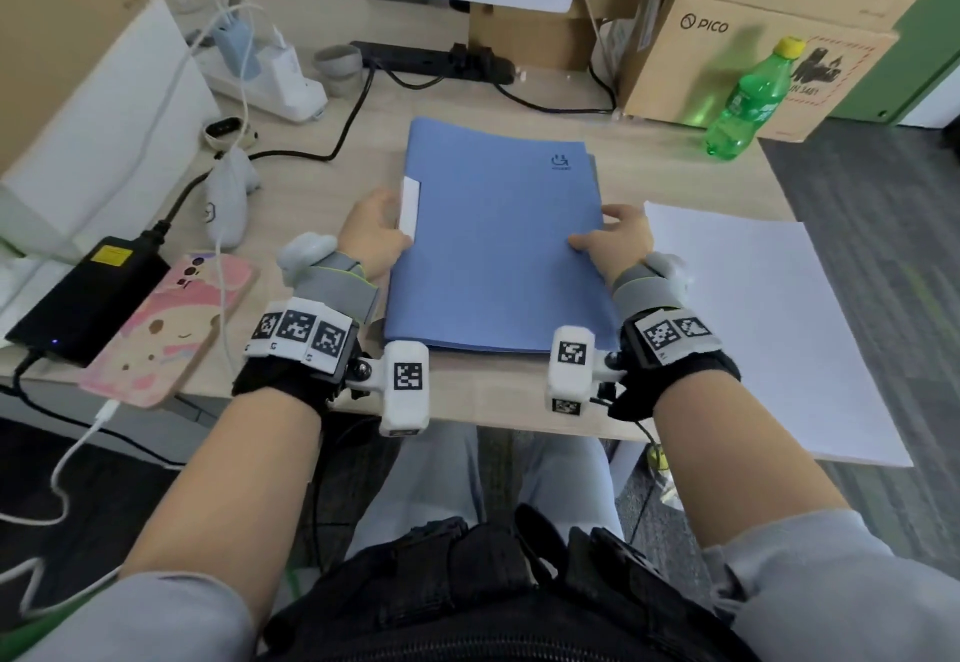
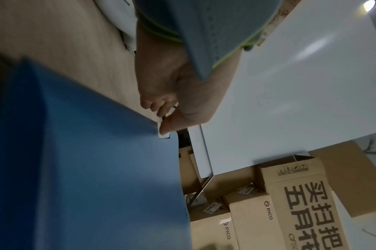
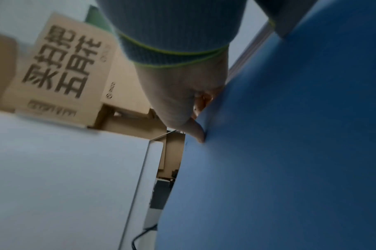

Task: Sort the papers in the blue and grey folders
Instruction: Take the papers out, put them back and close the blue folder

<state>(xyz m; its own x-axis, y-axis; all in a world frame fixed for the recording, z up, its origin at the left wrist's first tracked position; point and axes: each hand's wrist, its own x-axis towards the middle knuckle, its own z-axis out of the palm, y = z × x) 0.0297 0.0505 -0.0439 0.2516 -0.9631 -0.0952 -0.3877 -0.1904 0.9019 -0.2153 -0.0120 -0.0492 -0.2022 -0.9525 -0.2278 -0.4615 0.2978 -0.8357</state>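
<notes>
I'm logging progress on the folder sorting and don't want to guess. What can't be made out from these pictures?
- Contents of the blue folder: closed in the head view, cover hides any papers.
- Grey folder: at most a sliver under the blue one's right edge; not identifiable.
- Left hand fingers: head view hides them behind the white tab.
- Right hand fingertips: right wrist view too blurred; folder edge hides them.
- White sheet: blank side up; underside unseen.

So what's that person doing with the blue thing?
A person at a desk holds a closed blue folder with both hands. The left hand pinches the white tab on its left edge; the right hand grips its right edge. White paper lies to the right. No grey folder can be made out.
</notes>
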